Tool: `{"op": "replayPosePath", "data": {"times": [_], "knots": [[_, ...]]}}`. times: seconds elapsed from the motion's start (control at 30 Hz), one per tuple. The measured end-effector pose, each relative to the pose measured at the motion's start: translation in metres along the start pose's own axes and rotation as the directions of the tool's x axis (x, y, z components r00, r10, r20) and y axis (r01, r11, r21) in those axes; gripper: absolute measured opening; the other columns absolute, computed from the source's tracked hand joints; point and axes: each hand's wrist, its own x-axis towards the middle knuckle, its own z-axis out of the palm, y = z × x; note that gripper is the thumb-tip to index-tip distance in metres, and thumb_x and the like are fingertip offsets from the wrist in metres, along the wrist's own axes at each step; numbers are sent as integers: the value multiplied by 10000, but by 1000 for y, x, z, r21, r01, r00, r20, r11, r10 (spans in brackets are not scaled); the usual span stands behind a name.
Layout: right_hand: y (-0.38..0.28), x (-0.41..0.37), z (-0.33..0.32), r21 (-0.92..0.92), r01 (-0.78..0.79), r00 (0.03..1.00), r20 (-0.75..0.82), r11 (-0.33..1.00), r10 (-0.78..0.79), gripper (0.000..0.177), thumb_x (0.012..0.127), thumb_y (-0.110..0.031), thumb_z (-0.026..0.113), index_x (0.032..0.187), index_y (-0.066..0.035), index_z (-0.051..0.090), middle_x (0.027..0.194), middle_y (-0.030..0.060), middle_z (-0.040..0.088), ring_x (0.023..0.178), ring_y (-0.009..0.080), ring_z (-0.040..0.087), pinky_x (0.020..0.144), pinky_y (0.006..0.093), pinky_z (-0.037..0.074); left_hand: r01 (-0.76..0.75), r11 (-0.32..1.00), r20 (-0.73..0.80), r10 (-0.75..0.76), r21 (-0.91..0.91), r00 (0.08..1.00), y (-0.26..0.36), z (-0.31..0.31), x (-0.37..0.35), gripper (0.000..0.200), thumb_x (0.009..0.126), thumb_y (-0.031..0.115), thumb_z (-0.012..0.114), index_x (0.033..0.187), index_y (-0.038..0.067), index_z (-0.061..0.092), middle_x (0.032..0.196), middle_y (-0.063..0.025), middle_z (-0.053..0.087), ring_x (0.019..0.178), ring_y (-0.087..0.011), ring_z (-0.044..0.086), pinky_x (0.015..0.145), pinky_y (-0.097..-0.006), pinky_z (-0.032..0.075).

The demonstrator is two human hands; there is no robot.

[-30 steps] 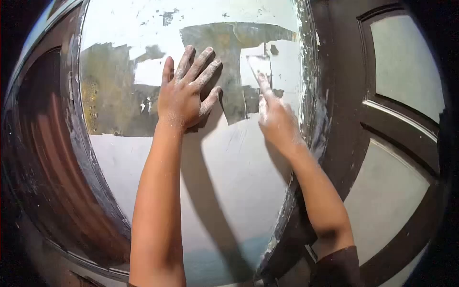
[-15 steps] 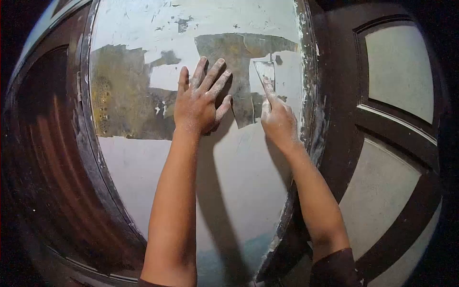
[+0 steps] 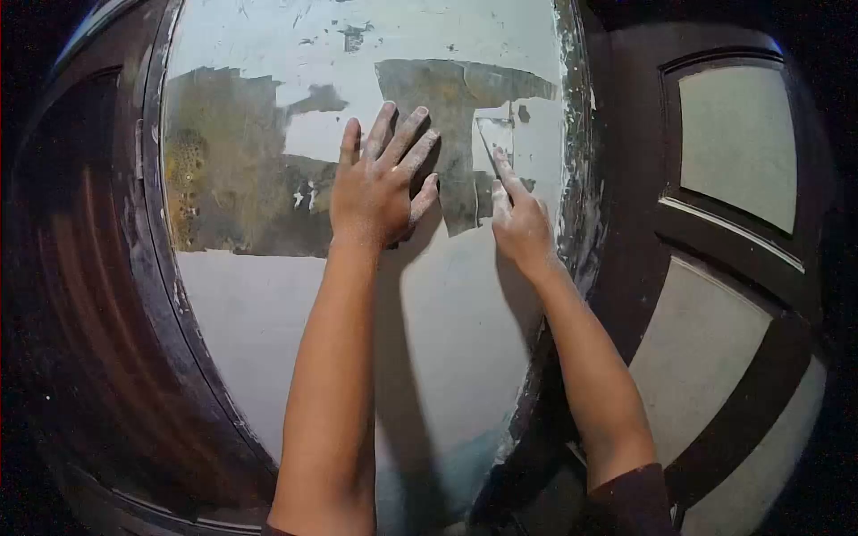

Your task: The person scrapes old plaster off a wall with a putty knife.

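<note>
My left hand (image 3: 380,183) lies flat against the wall (image 3: 295,322), fingers spread and dusted with white powder. It rests over a grey-brown bare patch (image 3: 232,170) where the white coat is gone. To its right, my right hand (image 3: 520,219) is closed round a putty knife (image 3: 499,138), with the index finger stretched along the blade. The blade touches a white remnant at the right side of the bare patch. My grip hides most of the handle. White dust covers the right fingertips too.
Dark, worn wooden frames with chipped white paint edge the wall on the left (image 3: 161,232) and right (image 3: 572,134). A dark panelled door (image 3: 643,179) with pale panels stands at the right. Another dark wooden panel (image 3: 89,295) is on the left.
The view has shifted slightly. Both hands keep nearly the same places on the wall, and the putty knife stays on the white remnant with little visible movement.
</note>
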Motion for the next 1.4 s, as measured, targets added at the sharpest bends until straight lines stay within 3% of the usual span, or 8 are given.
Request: {"op": "replayPosePath", "data": {"times": [0.13, 0.17, 0.23, 0.57, 0.8, 1.03, 1.23, 1.4], "knots": [[-8, -29, 0, -46, -73, 996, 38, 996, 75, 445, 1045, -224, 485, 1476, -169, 581, 968, 284, 714, 920, 508, 672, 843, 579, 529, 4, 1000, -8, -3, 22, 1000, 2, -1, 0, 542, 959, 431, 636, 1484, 311, 582, 1663, 74, 420, 1567, -251, 320, 1285, -554, 193], [-27, -13, -18, -145, -244, 935, 229, 959, 272, 459, 1050, -229, 479, 1494, -136, 550, 1061, 285, 710, 988, 498, 664, 871, 577, 522, 3, 1000, -6, -3, 30, 1000, 2, -1, 1, 542, 959, 431, 636, 1484, 311, 582, 1663, 74, 420, 1567, -251, 320, 1285, -554, 193], [1, 7, -6, -76, -9, 995, 95, 997, 16, 461, 1052, -235, 476, 1498, -138, 541, 1100, 280, 706, 1016, 487, 661, 893, 576, 519, -2, 999, -11, 3, 36, 1000, 2, 0, 0, 541, 959, 428, 635, 1484, 307, 582, 1660, 73, 424, 1561, -256, 332, 1280, -554, 203], [-2, -9, -8, 3, -3, 995, 99, 1000, 3, 374, 1046, -241, 484, 1351, -90, 638, 1069, 264, 722, 1007, 489, 678, 907, 575, 531, -7, 997, -38, 10, 79, 999, 1, 1, 0, 551, 937, 441, 635, 1473, 322, 590, 1638, 98, 444, 1551, -216, 338, 1299, -528, 202], [-1, -33, -6, -80, -48, 981, 183, 996, 62, 483, 1028, -230, 481, 1492, -98, 509, 1035, 262, 711, 976, 501, 666, 897, 592, 517, -23, 995, -74, 30, 97, 997, -3, 4, 2, 543, 928, 418, 633, 1461, 314, 604, 1615, 88, 480, 1534, -221, 372, 1288, -531, 230], [4, 4, -6, -11, 181, 983, 15, 983, -181, 616, 992, -131, 469, 1601, -98, 385, 1054, 295, 683, 964, 508, 651, 877, 594, 519, -4, 994, -73, 12, 105, 997, -2, 5, 1, 514, 946, 385, 605, 1457, 322, 608, 1626, 94, 469, 1537, -221, 367, 1294, -523, 219], [-8, -24, -9, 42, 54, 993, 103, 998, -58, 628, 987, -95, 494, 1604, -88, 377, 985, 317, 678, 915, 522, 650, 856, 595, 515, 4, 994, -47, 1, 111, 999, 0, 1, 0, 520, 946, 395, 595, 1461, 321, 600, 1622, 91, 473, 1542, -217, 356, 1298, -512, 208], [3, 12, -4, 45, 160, 986, -48, 986, -158, 544, 1032, -104, 489, 1572, -86, 431, 928, 332, 687, 901, 515, 674, 869, 584, 519, -19, 994, -67, 27, 110, 997, -3, 4, 1, 511, 962, 379, 583, 1468, 314, 597, 1626, 98, 470, 1539, -230, 367, 1283, -519, 229]]}}
